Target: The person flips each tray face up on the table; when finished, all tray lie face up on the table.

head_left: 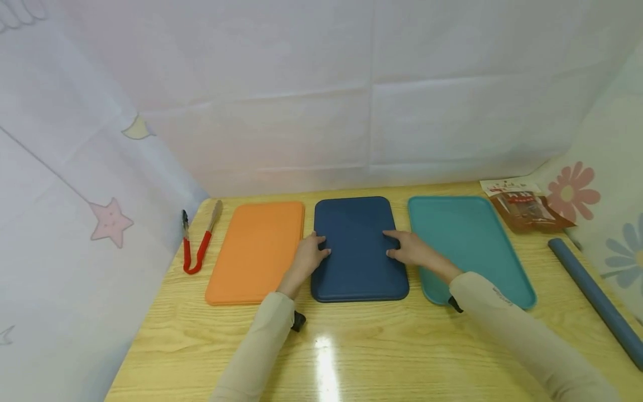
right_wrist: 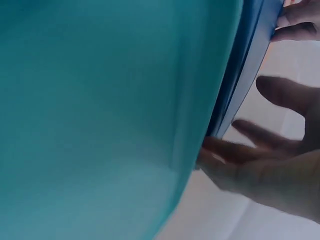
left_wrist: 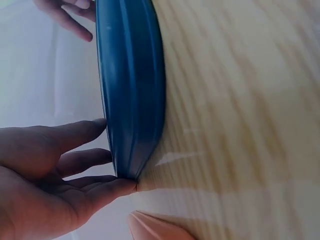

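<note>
A: Where was the dark blue tray?

B: Flat on the desk, between the left hand and the right hand.

A: State of the left hand?

B: Open: thumb and fingers spread apart and fairly straight. The left wrist view showed tips touching the tray's rim, with one finger along its side near a corner. I recorded contact at the edge rather than a grip.

A: And the right?

B: Also spread, nothing clasped. Two digits pointed inward over the tray from its side. In the right wrist view the lower fingers reached the outer edge; whether the upper digits touched the surface, I could not tell.

A: Next outward?

B: An orange tray lay just outside the left hand. A teal tray lay just outside the right, partly covered from view by the right sleeve.

A: Farther off?

B: Red-handled tongs, legs apart, left of the left hand beyond the orange tray. A packet lay ahead and to the right of the right hand; a grey-blue rod slanted along that same side, nearer the sleeve.

A: Surroundings?

B: Pale printed cloth hung ahead of both hands.
</note>
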Demonstrator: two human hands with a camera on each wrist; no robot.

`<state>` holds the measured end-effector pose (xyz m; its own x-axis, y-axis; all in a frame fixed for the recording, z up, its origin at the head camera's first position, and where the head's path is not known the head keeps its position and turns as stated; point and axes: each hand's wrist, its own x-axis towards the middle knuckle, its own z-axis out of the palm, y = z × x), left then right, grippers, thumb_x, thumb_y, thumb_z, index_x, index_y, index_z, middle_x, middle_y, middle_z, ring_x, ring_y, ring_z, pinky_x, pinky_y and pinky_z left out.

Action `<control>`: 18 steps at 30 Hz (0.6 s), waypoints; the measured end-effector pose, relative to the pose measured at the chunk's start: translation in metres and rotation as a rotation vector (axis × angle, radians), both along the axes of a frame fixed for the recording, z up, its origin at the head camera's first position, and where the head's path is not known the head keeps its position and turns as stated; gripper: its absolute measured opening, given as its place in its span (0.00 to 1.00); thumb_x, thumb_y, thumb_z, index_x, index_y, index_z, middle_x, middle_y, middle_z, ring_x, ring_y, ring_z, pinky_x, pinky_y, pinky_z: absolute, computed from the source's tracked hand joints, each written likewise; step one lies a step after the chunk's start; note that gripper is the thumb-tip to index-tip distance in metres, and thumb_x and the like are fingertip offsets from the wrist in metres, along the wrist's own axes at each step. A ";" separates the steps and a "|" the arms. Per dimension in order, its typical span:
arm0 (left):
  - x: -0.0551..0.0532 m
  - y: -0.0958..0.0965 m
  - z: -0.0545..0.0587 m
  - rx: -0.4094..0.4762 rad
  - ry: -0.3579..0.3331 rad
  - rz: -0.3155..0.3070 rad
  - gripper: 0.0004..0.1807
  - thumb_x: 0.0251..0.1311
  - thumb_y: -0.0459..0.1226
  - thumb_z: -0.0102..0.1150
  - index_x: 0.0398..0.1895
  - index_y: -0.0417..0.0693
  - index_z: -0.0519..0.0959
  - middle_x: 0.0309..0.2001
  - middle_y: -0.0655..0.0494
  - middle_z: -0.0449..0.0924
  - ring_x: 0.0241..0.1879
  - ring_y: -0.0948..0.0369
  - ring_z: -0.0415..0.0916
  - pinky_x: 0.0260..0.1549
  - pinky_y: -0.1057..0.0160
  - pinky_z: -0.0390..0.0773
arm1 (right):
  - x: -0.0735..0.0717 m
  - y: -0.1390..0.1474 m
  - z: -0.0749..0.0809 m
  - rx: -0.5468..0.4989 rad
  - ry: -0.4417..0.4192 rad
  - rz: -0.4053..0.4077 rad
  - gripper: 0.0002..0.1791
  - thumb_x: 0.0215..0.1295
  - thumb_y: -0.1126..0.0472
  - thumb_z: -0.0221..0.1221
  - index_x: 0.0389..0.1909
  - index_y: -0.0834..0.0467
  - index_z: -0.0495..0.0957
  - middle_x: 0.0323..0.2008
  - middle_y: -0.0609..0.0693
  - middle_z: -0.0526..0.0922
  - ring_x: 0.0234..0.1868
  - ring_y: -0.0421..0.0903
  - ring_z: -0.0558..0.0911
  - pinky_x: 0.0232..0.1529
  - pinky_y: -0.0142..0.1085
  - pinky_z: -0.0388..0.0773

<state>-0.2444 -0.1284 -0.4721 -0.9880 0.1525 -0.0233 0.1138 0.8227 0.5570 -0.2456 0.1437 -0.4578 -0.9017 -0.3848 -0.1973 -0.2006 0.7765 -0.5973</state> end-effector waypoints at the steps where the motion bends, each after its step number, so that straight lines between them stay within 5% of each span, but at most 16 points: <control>1: -0.001 -0.001 0.000 -0.008 0.006 -0.010 0.24 0.62 0.35 0.63 0.59 0.31 0.74 0.65 0.28 0.60 0.62 0.41 0.67 0.48 0.53 0.79 | -0.001 0.000 -0.001 -0.032 -0.019 -0.022 0.33 0.69 0.61 0.56 0.71 0.64 0.59 0.65 0.69 0.65 0.46 0.60 0.79 0.50 0.51 0.74; 4: -0.003 -0.003 0.001 -0.026 0.011 -0.036 0.26 0.62 0.36 0.63 0.60 0.31 0.73 0.65 0.28 0.60 0.62 0.41 0.67 0.48 0.54 0.79 | -0.005 0.003 0.000 -0.160 -0.114 -0.111 0.33 0.69 0.61 0.55 0.72 0.63 0.57 0.70 0.69 0.56 0.69 0.66 0.57 0.63 0.58 0.62; 7: -0.003 -0.004 0.000 -0.027 0.005 -0.047 0.27 0.62 0.37 0.63 0.62 0.32 0.72 0.67 0.29 0.58 0.63 0.42 0.66 0.48 0.55 0.79 | -0.006 0.007 0.003 -0.265 -0.206 -0.186 0.33 0.70 0.60 0.54 0.73 0.62 0.56 0.71 0.69 0.53 0.71 0.65 0.54 0.65 0.60 0.58; 12: -0.004 -0.005 0.000 0.006 -0.027 -0.045 0.30 0.62 0.40 0.63 0.65 0.35 0.69 0.70 0.33 0.54 0.66 0.43 0.61 0.53 0.54 0.76 | -0.005 0.014 0.010 -0.376 -0.281 -0.262 0.31 0.69 0.60 0.55 0.71 0.61 0.59 0.70 0.68 0.55 0.70 0.64 0.55 0.65 0.61 0.55; 18: -0.001 -0.014 -0.003 0.023 -0.067 -0.065 0.34 0.62 0.43 0.63 0.67 0.36 0.67 0.71 0.34 0.51 0.68 0.43 0.58 0.57 0.52 0.73 | -0.006 0.016 0.007 -0.558 -0.291 -0.354 0.31 0.65 0.71 0.56 0.70 0.63 0.62 0.64 0.69 0.66 0.62 0.62 0.71 0.57 0.51 0.73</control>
